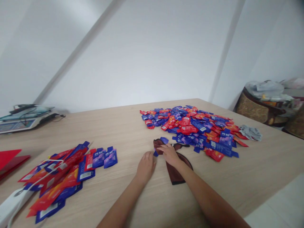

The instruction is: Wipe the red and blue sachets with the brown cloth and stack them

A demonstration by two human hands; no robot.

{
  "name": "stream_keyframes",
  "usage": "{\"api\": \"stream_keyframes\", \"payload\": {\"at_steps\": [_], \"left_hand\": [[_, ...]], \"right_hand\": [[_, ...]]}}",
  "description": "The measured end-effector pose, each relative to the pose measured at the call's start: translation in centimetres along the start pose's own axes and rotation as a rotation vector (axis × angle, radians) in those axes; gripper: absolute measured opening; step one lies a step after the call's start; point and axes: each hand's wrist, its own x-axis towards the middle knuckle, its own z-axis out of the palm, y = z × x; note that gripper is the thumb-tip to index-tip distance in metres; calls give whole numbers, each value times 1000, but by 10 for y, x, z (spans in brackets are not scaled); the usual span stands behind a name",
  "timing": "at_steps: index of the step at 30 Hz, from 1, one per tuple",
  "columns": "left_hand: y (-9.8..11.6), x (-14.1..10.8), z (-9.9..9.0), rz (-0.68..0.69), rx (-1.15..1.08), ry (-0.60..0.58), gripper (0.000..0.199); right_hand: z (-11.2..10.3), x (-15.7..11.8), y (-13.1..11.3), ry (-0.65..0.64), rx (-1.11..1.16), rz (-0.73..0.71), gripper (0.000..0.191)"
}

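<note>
Near the middle of the table, my right hand (169, 154) has its fingers on the folded upper end of a brown cloth piece with black edging (158, 146). A wider part of the brown cloth (174, 173) lies flat beneath my right wrist, and a dark strap (182, 146) sticks out to the right. Under the cloth's upper end, a blue sachet (164, 139) shows only at its edges. My left hand (146, 164) rests on the table just left of the sachet, fingers fairly flat and near its lower edge; whether they touch it is unclear.
A large heap of red and blue sachets (187, 123) spreads at the back right, beside a grey cloth (251, 132). More sachets (64, 177) lie at the left near a white power strip (14, 202). A scale (21, 123), red folders (11, 160) and a patterned chair (253, 106) stand around.
</note>
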Motion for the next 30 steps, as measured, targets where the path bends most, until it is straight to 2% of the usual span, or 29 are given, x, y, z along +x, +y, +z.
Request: {"api": "stream_keyframes", "payload": {"at_steps": [2,4,7,10,14,17,20,24,28,30], "left_hand": [[4,15,5,-19,55,-23,39],[9,25,8,-37,94,-55,38],[17,35,9,-55,133,-92,36],[21,44,6,-86,190,-160,33],[25,55,3,-107,277,-271,31],[33,60,4,-155,295,-257,43],[46,68,8,-218,304,-237,55],[58,84,12,-290,242,-284,33],[46,92,4,-338,52,-264,29],[33,89,-4,-418,-178,-269,27]], "right_hand": [[0,-4,0,29,119,-9,51],[1,-7,3,89,352,20,46],[-1,-8,15,199,786,151,35],[-7,-7,33,314,966,251,37],[-13,-8,47,580,1053,366,43],[-12,-10,46,731,1104,425,40],[-8,-10,41,718,1071,426,41],[-8,-11,41,703,991,402,42],[-14,-15,39,730,821,360,45],[-18,-18,30,751,715,317,46]]}}
